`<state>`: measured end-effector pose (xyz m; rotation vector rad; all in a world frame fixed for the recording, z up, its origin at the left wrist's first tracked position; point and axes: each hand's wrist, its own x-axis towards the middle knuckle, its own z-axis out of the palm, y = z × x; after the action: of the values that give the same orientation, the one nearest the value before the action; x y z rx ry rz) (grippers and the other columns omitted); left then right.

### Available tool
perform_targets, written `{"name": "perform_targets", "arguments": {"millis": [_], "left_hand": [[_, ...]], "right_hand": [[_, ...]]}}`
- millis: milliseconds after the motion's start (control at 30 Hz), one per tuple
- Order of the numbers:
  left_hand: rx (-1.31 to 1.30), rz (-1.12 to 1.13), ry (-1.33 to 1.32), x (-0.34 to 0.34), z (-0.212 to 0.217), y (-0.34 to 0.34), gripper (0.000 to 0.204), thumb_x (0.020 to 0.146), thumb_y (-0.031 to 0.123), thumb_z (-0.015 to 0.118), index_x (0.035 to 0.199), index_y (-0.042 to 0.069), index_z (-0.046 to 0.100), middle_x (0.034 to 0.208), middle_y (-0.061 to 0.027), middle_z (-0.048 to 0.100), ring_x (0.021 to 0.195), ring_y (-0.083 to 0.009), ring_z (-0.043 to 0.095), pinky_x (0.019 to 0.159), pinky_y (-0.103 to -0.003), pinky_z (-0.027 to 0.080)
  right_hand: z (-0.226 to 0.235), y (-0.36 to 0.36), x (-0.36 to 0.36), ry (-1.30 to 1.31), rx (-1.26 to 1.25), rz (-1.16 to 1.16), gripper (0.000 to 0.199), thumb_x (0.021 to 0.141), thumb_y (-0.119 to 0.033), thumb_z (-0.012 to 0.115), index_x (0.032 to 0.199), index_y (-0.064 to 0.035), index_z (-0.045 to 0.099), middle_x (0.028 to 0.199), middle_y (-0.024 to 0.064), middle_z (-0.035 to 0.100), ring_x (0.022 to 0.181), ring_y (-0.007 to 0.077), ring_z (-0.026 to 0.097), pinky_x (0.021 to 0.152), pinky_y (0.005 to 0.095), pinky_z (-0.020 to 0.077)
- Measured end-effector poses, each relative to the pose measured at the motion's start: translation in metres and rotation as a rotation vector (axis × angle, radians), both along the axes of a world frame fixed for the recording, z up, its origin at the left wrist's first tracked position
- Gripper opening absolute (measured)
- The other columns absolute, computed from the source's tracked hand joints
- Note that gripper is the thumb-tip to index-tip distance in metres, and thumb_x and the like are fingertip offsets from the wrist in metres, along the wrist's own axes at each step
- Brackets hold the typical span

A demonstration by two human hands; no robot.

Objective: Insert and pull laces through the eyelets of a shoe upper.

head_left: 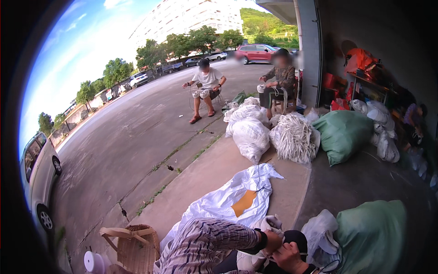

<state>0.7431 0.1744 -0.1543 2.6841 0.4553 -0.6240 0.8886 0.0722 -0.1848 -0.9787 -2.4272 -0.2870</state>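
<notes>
At the bottom of the head view, my hands meet over my lap. My left hand, below a striped sleeve and a dark wristband, is closed with its fingers bent down. Just beside it, my right hand pinches what looks like a thin white shoelace. My fingertips hide most of what lies between them. A whitish shoe rests beneath my left wrist. Another pale shoe sits just beyond my hands.
White sack with an orange-brown patch lies ahead. Wicker basket and white stool stand left. Green bag is close right. Beyond are stuffed white bags, a strand bundle, a green sack and two seated people.
</notes>
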Motion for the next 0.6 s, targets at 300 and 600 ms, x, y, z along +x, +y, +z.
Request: {"name": "perform_targets", "arguments": {"millis": [300, 600], "left_hand": [[0.053, 0.049, -0.112, -0.007, -0.015, -0.005, 0.021, 0.07, 0.024, 0.07, 0.08, 0.005, 0.072, 0.078, -0.0147, 0.07, 0.079, -0.0333, 0.07, 0.068, -0.044, 0.054], [-0.005, 0.323, -0.424, -0.034, -0.014, -0.022, 0.015, 0.076, 0.017, 0.067, 0.08, 0.003, 0.069, 0.078, -0.0177, 0.068, 0.08, -0.0353, 0.069, 0.066, -0.046, 0.054]], "right_hand": [[0.013, -0.008, -0.006, 0.024, -0.046, -0.005, 0.018, 0.079, -0.025, 0.071, 0.076, -0.0087, 0.063, 0.082, 0.0078, 0.057, 0.089, 0.028, 0.056, 0.086, 0.048, 0.0401], [0.022, -0.001, -0.004, 0.151, -0.088, 0.035, 0.018, 0.079, -0.024, 0.072, 0.085, -0.0082, 0.067, 0.091, 0.0117, 0.057, 0.091, 0.0322, 0.054, 0.084, 0.0476, 0.0413]]}}
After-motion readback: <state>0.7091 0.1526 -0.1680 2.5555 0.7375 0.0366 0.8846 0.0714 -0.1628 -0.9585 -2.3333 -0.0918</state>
